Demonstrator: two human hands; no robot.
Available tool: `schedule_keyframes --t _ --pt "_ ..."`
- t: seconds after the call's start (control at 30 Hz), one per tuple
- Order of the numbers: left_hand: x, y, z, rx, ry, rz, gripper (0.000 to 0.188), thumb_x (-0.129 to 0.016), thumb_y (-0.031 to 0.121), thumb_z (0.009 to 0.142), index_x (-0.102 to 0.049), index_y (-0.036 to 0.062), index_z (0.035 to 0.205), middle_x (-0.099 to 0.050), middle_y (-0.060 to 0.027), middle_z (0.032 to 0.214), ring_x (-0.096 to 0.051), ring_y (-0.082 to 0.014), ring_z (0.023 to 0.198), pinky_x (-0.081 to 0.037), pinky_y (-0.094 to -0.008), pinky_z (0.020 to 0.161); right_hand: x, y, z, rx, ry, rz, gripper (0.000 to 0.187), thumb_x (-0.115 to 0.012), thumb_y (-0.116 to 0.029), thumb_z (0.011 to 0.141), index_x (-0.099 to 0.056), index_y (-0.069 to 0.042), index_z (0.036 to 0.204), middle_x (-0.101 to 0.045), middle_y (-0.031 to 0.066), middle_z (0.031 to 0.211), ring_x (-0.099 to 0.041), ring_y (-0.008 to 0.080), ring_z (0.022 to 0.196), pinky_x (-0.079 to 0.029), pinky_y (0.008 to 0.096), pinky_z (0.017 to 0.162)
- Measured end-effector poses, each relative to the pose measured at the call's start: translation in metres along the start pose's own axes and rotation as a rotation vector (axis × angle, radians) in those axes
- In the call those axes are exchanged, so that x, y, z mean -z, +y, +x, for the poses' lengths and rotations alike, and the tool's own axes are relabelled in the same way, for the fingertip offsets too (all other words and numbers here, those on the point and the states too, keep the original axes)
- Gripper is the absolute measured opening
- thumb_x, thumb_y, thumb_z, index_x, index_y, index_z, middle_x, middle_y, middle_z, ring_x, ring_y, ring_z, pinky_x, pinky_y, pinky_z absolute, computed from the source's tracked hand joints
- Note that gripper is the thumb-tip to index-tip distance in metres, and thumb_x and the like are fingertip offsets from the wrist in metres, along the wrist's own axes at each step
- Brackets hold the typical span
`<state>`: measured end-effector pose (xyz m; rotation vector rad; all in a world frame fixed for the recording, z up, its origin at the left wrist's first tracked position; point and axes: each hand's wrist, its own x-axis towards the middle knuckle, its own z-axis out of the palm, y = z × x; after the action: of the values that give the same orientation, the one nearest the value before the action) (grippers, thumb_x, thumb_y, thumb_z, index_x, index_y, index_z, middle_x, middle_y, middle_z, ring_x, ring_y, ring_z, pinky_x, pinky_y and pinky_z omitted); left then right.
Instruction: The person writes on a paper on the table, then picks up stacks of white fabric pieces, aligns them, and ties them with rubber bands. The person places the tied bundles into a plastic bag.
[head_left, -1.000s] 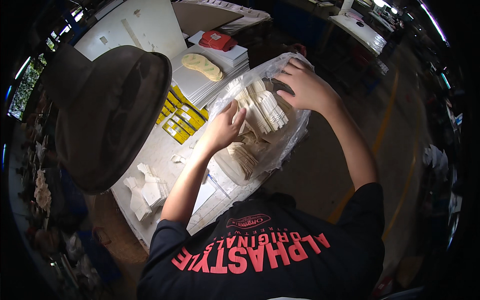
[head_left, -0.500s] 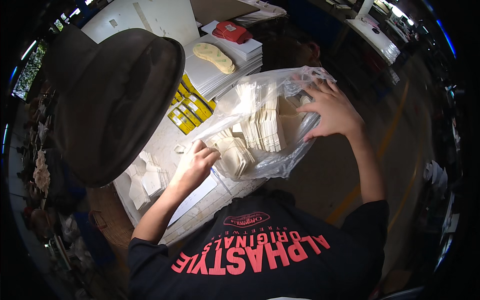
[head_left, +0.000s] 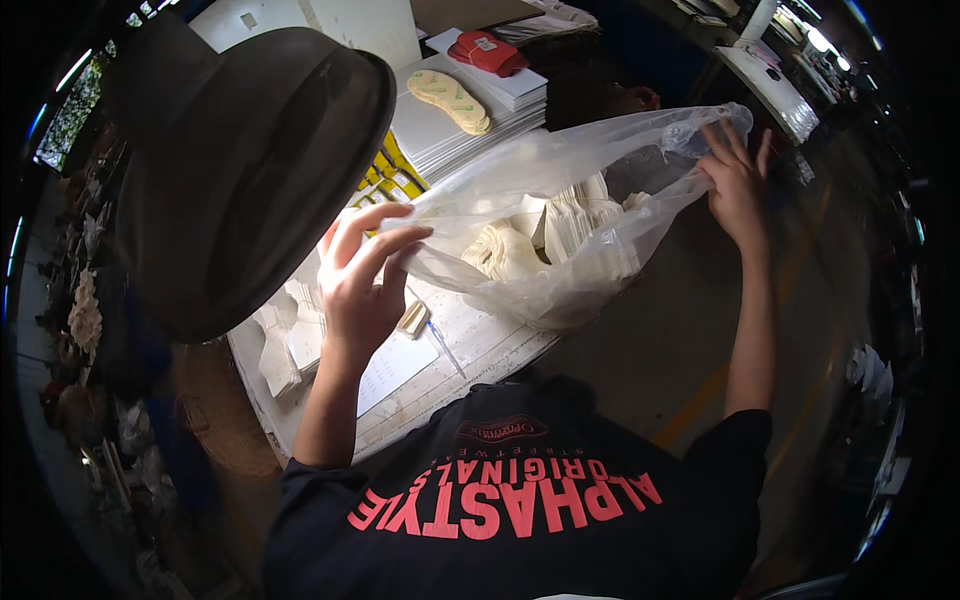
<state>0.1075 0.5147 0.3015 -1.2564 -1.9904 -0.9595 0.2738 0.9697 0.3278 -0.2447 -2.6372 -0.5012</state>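
Note:
A clear plastic bag [head_left: 560, 310] is stretched open between my two hands, over the table's right edge. Inside it lie stacked bundles of cream, flat-cut pieces [head_left: 580, 225], some tilted and partly blurred by the film. My left hand [head_left: 362, 270] grips the left end of the bag's rim, fingers bent over the edge. At the far right end, my right hand [head_left: 735, 190] holds the rim, with some fingers raised. A small cream piece [head_left: 413, 318] rests on the table beside a blue pen [head_left: 445, 348] and a paper sheet [head_left: 398, 370].
A large dark lamp shade [head_left: 250, 180] hangs over the table's left side. Beyond the bag, a stack of white sheets [head_left: 475, 130] carries a cream insole shape [head_left: 448, 100] and red pieces [head_left: 488, 53]. Yellow packs [head_left: 395, 175] and more cream pieces [head_left: 285, 340] lie near the lamp.
Both hands have spread and raised the bag's rim, the left one upward and the right one outward. The bundles have shifted rightward with the bag, and a small cream piece now shows on the table.

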Motion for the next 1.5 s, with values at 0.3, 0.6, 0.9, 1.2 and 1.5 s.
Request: schedule_keyframes --t 0.3,0.6,0.9,1.2,1.5 --pt "-0.084 -0.083 -0.184 1.036 -0.795 0.179 0.071 -0.079 0.028 0.086 -0.054 0.0233 0.153 -0.042 -0.0346 0.153 -0.045 -0.054 0.139 -0.044 -0.0552 0.115 -0.016 -0.019 -0.009 -0.051 0.081 0.049 0.021 -0.062 0.002 0.092 -0.072 -0.009 0.106 -0.059 0.0087 0.154 -0.038 0.0299 0.156 -0.009 0.0772 0.125" --pt "-0.1 -0.126 -0.263 1.057 -0.428 -0.234 0.069 -0.085 0.021 0.08 -0.061 0.0148 0.144 -0.047 -0.0276 0.151 -0.049 -0.044 0.137 -0.043 -0.0479 0.117 -0.012 -0.024 -0.012 -0.085 0.063 0.1 0.019 -0.062 -0.005 0.098 -0.074 -0.01 0.112 -0.05 0.0063 0.163 -0.038 0.0294 0.156 -0.009 0.0734 0.127" --pt "0.041 -0.034 -0.145 0.661 -0.278 -2.078 0.064 -0.078 0.046 0.077 -0.066 0.0031 0.123 -0.059 -0.0447 0.129 -0.06 -0.0565 0.124 -0.051 -0.0571 0.101 -0.004 -0.025 -0.023 -0.095 0.077 0.204 0.019 -0.062 -0.007 0.099 -0.075 -0.01 0.112 -0.055 0.0064 0.159 -0.041 0.0307 0.155 -0.008 0.0722 0.127" --pt "-0.084 0.043 0.044 0.425 -0.673 -1.45 0.079 -0.073 0.051 0.09 -0.052 0.002 0.147 -0.054 -0.02 0.147 -0.049 -0.0301 0.143 -0.036 -0.0437 0.121 0.011 -0.03 -0.021 -0.057 0.047 0.286 0.015 -0.059 -0.011 0.101 -0.072 -0.004 0.097 -0.053 0.0128 0.161 -0.038 0.0328 0.156 0.003 0.0736 0.126" --pt "-0.134 0.064 0.056 -0.087 -0.819 0.134 0.108 -0.085 0.058 0.081 -0.025 0.042 0.169 -0.01 -0.032 0.174 -0.004 -0.0541 0.161 -0.014 -0.0753 0.124 0.011 -0.027 -0.022 -0.095 0.024 0.236 0.02 -0.055 -0.017 0.106 -0.068 -0.007 0.094 -0.048 0.0083 0.165 -0.036 0.0322 0.158 0.006 0.0794 0.121"
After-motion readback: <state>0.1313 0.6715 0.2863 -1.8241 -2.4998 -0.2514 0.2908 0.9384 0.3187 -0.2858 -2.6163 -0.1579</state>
